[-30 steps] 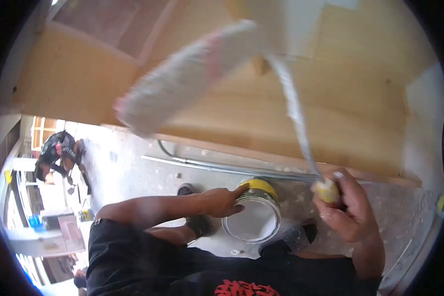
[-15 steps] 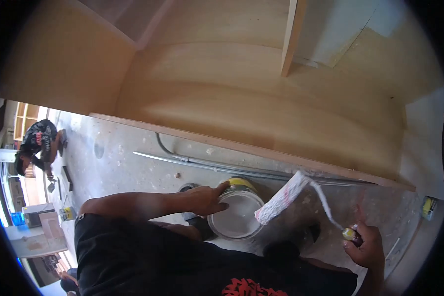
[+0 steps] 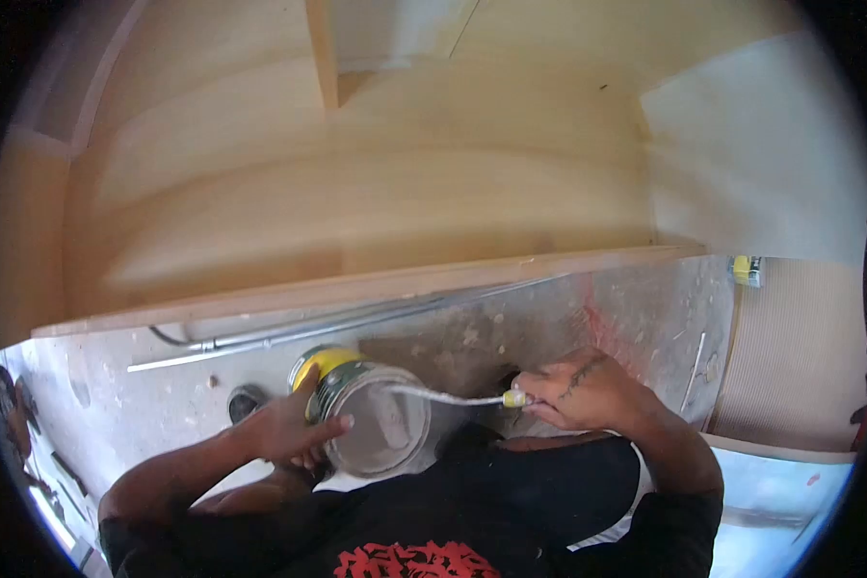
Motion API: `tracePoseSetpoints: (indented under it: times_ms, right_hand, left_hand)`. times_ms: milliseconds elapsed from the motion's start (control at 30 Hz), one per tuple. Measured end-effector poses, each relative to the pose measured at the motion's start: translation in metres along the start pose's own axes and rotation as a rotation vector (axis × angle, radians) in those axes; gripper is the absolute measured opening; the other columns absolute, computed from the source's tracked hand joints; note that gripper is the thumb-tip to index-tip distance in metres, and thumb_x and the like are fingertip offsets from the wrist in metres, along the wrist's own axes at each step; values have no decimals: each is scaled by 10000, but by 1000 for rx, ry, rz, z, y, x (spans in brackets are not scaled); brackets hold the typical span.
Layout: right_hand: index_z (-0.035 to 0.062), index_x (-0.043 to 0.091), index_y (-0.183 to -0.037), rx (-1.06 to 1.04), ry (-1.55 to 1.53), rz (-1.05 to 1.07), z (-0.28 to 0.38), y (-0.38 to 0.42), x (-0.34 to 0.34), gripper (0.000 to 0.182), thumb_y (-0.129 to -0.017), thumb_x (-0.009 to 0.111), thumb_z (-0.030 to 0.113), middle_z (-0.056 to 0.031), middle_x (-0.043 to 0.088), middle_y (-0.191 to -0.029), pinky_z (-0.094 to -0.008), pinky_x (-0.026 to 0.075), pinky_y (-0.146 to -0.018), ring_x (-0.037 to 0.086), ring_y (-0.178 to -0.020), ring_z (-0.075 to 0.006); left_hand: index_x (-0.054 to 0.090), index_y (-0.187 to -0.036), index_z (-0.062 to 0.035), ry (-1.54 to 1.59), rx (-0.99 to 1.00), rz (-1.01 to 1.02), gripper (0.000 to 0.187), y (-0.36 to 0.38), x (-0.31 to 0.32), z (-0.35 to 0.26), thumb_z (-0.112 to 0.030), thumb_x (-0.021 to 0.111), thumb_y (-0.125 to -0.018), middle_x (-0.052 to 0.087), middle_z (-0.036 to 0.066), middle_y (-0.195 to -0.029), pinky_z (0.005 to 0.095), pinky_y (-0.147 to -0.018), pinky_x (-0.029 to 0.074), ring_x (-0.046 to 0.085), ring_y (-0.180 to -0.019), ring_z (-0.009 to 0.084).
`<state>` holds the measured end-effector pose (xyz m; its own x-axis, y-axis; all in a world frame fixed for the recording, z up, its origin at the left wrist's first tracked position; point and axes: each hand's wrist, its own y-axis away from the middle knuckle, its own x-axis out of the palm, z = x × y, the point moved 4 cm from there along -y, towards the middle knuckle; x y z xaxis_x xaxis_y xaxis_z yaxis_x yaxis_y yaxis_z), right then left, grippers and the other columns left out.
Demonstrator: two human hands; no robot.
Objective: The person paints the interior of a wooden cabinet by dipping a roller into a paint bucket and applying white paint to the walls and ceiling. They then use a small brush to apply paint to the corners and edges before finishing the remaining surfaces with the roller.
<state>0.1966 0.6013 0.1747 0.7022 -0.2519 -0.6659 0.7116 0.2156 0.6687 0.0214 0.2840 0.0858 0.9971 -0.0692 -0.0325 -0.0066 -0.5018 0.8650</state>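
A round paint bucket (image 3: 333, 364) with a yellow and dark green side tilts on the floor, its opening toward the camera and whitish paint inside. My left hand (image 3: 297, 424) grips its side and rim, fingers spread round the edge. The white paint roller (image 3: 391, 424) lies inside the bucket against the paint. Its bent wire frame (image 3: 448, 397) passes over the rim to the yellow-ended handle (image 3: 516, 398). My right hand (image 3: 573, 390) is closed round that handle, to the right of the bucket.
A wooden cabinet (image 3: 356, 207) spans the top, its front edge (image 3: 376, 286) above the floor. Metal conduit pipes (image 3: 279, 334) lie along the floor below it. At the right are a small yellow-labelled can (image 3: 747, 271) and a ribbed brown sheet (image 3: 790, 347).
The roller has gone from beside the bucket into it. My right hand has come closer to the bucket, which is now more tilted. The view has turned and shifted right.
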Motion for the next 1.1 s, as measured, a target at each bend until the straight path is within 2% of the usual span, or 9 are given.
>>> tracePoseSetpoints:
  times_ms: [67, 167, 267, 400, 567, 800, 900, 1000, 1100]
  right_hand:
    - [114, 615, -1088, 8, 16, 59, 9, -5, -1, 263, -942, 639, 331, -115, 718, -953, -498, 562, -728, 725, -871, -342]
    - [89, 613, -1171, -39, 45, 67, 14, -17, 0, 325, -950, 628, 327, -145, 718, -996, -513, 573, -762, 726, -893, -364]
    - [86, 591, -1288, -37, 129, 64, 29, -18, -18, 425, -937, 642, 318, -184, 697, -1066, -526, 580, -809, 717, -925, -416]
    - [118, 528, -1426, -42, 139, 187, 49, -31, -27, 534, -927, 660, 254, -189, 693, -1090, -555, 497, -978, 718, -936, -424]
    - [49, 469, -1465, -97, 96, 265, 68, -44, -25, 715, -832, 757, 212, -252, 657, -1122, -516, 583, -834, 709, -968, -436]
    - [61, 529, -1417, -143, 258, 234, 80, -56, -34, 609, -852, 710, 198, -219, 677, -1082, -450, 595, -789, 728, -927, -378]
    - [73, 586, -1349, -146, 305, 217, 86, -57, -44, 475, -891, 647, 183, -198, 688, -1061, -446, 596, -788, 732, -910, -367]
    - [82, 630, -1281, -160, 306, 235, 97, -61, -50, 369, -925, 587, 171, -186, 695, -1050, -452, 595, -785, 733, -912, -365]
    - [79, 648, -1249, -163, 285, 204, 98, -71, -44, 328, -948, 549, 164, -191, 699, -1054, -464, 592, -788, 728, -948, -365]
  left_hand:
    - [252, -1548, 52, -320, 21, -151, 1037, -2, 2, -3, -727, 531, -924, 745, 236, -867, 496, -843, 582, 746, -844, 392]
    - [393, -1513, -9, -474, -14, -203, 926, -3, -10, -25, -738, 445, -945, 726, 271, -986, 544, -908, 542, 722, -969, 394]
    - [439, -1502, -45, -476, 190, -434, 804, -8, -7, -35, -659, 470, -984, 635, 298, -1134, 578, -998, 484, 637, -1123, 448]
    - [391, -1540, -66, -415, 231, -393, 726, -13, -2, -43, -595, 380, -1044, 405, 308, -1452, 590, -1059, 455, 508, -1293, 483]
    - [372, -1544, -63, -427, 293, -449, 700, -18, 5, -35, -560, 388, -1051, 484, 347, -1396, 580, -1028, 478, 583, -1210, 481]
    - [436, -1456, -8, -515, 207, -227, 683, -12, -8, -38, -551, 395, -1044, 588, 374, -1230, 595, -870, 524, 683, -1000, 469]
    - [422, -1472, -20, -455, 234, -226, 700, -16, 1, -35, -572, 376, -1044, 574, 380, -1255, 592, -930, 516, 665, -1065, 486]
    - [404, -1493, -34, -490, 426, -475, 711, -23, 12, -28, -584, 343, -1048, 542, 385, -1328, 591, -1001, 494, 628, -1152, 511]
    - [367, -1524, -49, -373, 343, -225, 712, -29, 8, -32, -582, 314, -1055, 503, 368, -1410, 583, -1056, 468, 584, -1221, 529]
